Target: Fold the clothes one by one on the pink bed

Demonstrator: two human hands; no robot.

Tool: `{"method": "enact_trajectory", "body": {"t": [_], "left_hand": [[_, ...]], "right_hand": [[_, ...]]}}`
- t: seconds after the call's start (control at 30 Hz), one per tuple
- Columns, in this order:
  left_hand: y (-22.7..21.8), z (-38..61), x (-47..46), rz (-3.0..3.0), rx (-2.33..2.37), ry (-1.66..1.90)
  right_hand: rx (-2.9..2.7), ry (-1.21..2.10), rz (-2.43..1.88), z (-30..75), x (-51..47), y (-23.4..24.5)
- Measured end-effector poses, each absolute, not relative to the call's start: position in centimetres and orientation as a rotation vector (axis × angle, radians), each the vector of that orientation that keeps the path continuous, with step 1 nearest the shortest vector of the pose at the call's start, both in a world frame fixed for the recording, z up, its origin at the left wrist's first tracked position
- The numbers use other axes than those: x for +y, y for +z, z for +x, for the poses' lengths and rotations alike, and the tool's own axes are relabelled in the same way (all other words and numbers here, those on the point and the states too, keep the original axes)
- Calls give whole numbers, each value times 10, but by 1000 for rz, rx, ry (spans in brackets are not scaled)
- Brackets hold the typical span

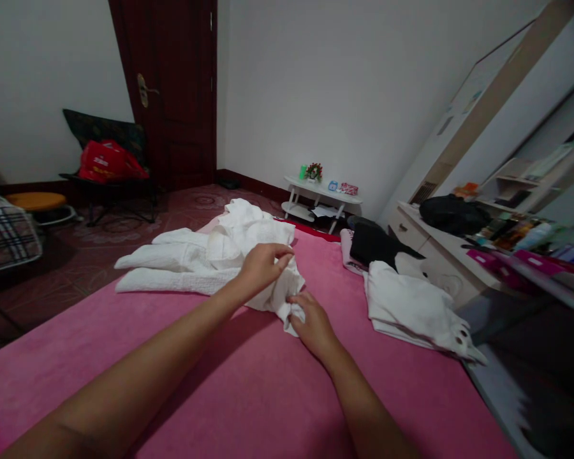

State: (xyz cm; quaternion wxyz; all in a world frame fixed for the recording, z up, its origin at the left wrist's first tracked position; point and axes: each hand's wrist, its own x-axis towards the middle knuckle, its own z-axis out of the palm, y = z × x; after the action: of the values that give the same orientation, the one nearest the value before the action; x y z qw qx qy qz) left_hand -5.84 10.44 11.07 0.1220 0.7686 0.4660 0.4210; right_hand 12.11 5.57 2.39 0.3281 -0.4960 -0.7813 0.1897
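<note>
A crumpled white towel-like garment [205, 258] lies spread across the far half of a pink bed cover [249, 382]. My left hand [263, 268] is closed, pinching a fold of the white cloth near its right end. My right hand [313, 322] sits just below it, fingers closed on the lower corner of the same cloth. Both forearms reach in from the bottom of the view.
A second folded white cloth [411, 306] and a black garment [375, 245] lie at the bed's right side. A white dresser [440, 255] with a black bag [447, 213] stands to the right. Beyond the bed are a small white table [323, 194], a dark door [172, 89] and a chair holding a red bag [108, 162].
</note>
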Motion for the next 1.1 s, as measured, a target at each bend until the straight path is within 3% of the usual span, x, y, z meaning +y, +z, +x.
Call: {"method": "enact_trajectory", "body": {"t": [0.13, 0.27, 0.47, 0.53, 0.7, 0.83, 0.93, 1.1], "left_hand": [[110, -89, 121, 2307, 1669, 1132], [109, -104, 126, 2349, 1866, 956], [89, -99, 131, 2396, 1750, 728], [79, -93, 129, 2381, 1687, 633], [67, -78, 123, 2353, 1609, 517], [74, -81, 127, 2321, 1642, 558], [87, -102, 138, 2135, 1720, 841], [105, -151, 156, 1569, 1768, 1595]], "right_hand": [[-2029, 440, -1304, 130, 60, 40], [-1404, 114, -1342, 184, 70, 64], [-966, -331, -1280, 220, 53, 109], [-1127, -235, -1302, 205, 48, 115], [-1759, 479, -1340, 152, 47, 85], [-2123, 601, -1414, 133, 42, 56], [-2198, 644, -1452, 144, 41, 67], [-1959, 915, -1457, 198, 33, 128]]}}
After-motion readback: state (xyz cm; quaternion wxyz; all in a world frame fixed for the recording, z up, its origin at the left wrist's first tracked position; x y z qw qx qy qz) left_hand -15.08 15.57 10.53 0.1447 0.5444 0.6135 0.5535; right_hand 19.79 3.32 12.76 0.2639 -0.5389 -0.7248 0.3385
